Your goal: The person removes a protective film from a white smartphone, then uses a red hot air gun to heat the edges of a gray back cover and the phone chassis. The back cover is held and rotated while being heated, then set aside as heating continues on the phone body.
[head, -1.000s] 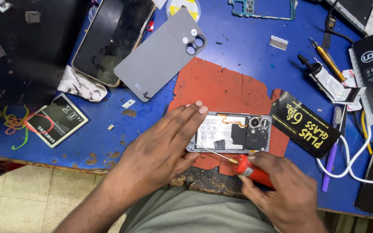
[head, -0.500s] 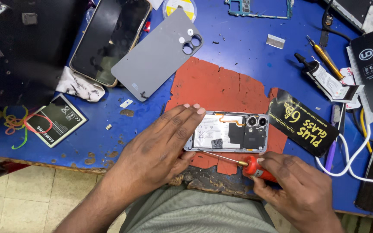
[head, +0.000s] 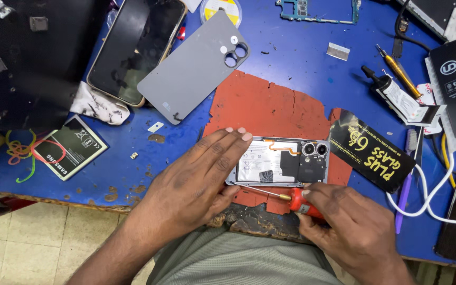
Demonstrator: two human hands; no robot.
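An opened phone (head: 286,161), back cover off, lies flat on a torn red mat (head: 270,108) near the table's front edge. Its battery and twin camera lenses show. My left hand (head: 199,177) rests over the phone's left end, fingers pressing its top edge. My right hand (head: 352,232) grips a red-handled screwdriver (head: 296,200), whose thin shaft points left and meets the phone's lower edge. The phone's grey back cover (head: 196,66) lies apart at the upper left of the mat.
On the blue table sit a dark phone in a clear case (head: 135,47), a loose battery (head: 69,148), a black packet with yellow print (head: 370,150), a glue tube (head: 397,95), a circuit board (head: 317,9), white cable (head: 439,200) and a purple brush (head: 405,179).
The screwdriver's shaft has swung lower and flatter along the phone's bottom edge, and my right hand has slid slightly right. My left hand stays on the phone.
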